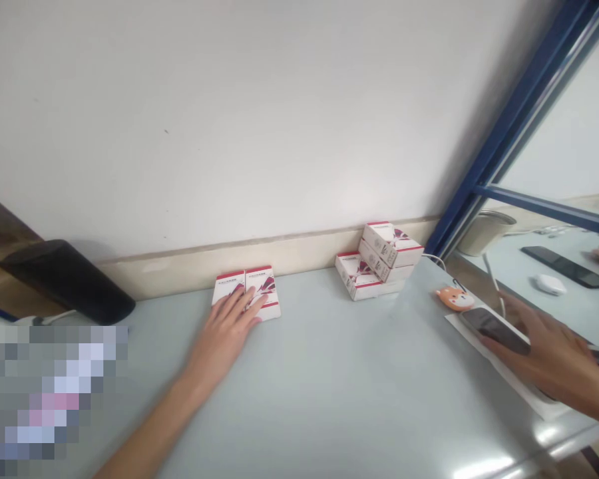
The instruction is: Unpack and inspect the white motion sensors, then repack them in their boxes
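Observation:
My left hand (pixel 232 326) lies with its fingers stretched out flat over two thin white boxes with red bands, a left box (pixel 225 285) and a right box (pixel 270 311), side by side against the wall's foot. On the right, my right hand (pixel 554 342) reaches over a dark smartphone (pixel 492 327), thumb and fingers apart on either side of it. Whether it touches the phone I cannot tell. Beneath the phone is a white sheet or flat box (pixel 472 336). A thin white strip (pixel 494 283) rises by the right fingertips. An orange-and-white animal-face charm (pixel 455 298) sits just behind the phone.
Several similar boxes (pixel 392 256) are stacked by the wall, right of centre. A black cylinder (pixel 72 283) leans at the left. A blue-framed partition (pixel 459 199) borders the table (pixel 319 392) at right; behind its glass are a phone, a white object and another hand.

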A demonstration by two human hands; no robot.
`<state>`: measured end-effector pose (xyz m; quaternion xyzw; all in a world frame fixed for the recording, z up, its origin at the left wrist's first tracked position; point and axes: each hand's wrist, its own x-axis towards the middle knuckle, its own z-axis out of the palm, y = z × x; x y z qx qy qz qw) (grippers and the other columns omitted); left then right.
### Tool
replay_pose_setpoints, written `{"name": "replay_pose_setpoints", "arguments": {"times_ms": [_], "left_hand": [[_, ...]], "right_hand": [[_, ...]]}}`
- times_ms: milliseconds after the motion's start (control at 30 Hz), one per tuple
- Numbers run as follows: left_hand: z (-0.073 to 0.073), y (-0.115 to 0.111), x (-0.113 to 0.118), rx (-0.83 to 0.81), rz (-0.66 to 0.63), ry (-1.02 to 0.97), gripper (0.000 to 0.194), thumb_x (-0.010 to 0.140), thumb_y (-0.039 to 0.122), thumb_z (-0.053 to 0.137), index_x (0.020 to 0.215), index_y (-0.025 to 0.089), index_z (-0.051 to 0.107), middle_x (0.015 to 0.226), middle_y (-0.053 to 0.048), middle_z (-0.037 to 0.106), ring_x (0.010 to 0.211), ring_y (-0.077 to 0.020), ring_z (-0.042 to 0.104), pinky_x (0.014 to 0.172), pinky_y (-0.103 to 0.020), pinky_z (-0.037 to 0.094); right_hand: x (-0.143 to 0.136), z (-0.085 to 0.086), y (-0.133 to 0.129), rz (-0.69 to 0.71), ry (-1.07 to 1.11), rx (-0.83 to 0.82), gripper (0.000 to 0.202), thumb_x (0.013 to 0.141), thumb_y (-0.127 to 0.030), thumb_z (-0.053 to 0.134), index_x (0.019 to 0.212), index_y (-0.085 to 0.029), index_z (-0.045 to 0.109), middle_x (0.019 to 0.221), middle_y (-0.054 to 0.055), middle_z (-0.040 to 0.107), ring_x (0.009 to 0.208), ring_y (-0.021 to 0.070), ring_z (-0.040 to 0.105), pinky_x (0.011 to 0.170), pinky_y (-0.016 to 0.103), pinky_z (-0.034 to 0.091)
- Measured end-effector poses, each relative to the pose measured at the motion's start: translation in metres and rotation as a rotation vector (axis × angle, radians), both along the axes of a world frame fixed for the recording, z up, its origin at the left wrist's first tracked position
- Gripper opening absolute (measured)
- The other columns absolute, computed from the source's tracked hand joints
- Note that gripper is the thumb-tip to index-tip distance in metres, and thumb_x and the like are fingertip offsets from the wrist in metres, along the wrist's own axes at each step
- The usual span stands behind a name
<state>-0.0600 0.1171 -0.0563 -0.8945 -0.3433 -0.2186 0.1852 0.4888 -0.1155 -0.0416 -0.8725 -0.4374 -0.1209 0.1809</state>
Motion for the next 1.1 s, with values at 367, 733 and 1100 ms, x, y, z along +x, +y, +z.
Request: {"name": "replay_pose_setpoints", "arguments": {"times_ms": [367, 733, 1100], "left_hand": [[0.002, 0.010, -0.010, -0.057, -0.043, 0.027, 0.046, 0.110, 0.031, 0.045, 0.156, 0.029, 0.054, 0.159, -0.008, 0.057, 0.149, -0.0322, 0.052, 0.118, -0.053, 0.045], [0.019, -0.048, 0.029, -0.496, -0.042, -0.512, 0.040, 0.108, 0.037, 0.053, 0.147, 0.033, 0.061, 0.159, -0.008, 0.057, 0.155, -0.0310, 0.044, 0.130, -0.058, 0.033], [0.014, -0.092, 0.044, -1.086, -0.117, -1.184, 0.072, 0.085, 0.043, 0.087, 0.143, 0.030, 0.047, 0.146, -0.010, 0.064, 0.133, -0.0289, 0.065, 0.109, -0.043, 0.056]], "right_hand": [[-0.118, 0.089, 0.155, 0.251, 0.129, 0.067, 0.078, 0.088, -0.065, 0.062, 0.153, -0.023, 0.051, 0.134, 0.019, 0.058, 0.133, 0.0444, 0.054, 0.110, 0.063, 0.046], [-0.213, 0.104, 0.127, 0.484, 0.690, 0.523, 0.058, 0.091, -0.067, 0.063, 0.123, -0.021, 0.074, 0.109, 0.009, 0.077, 0.099, 0.0312, 0.071, 0.091, 0.046, 0.057], [-0.282, 0.017, 0.110, 1.181, 1.002, 0.030, 0.045, 0.105, -0.044, 0.059, 0.147, -0.028, 0.056, 0.146, 0.009, 0.064, 0.130, 0.0250, 0.062, 0.115, 0.042, 0.048]]}}
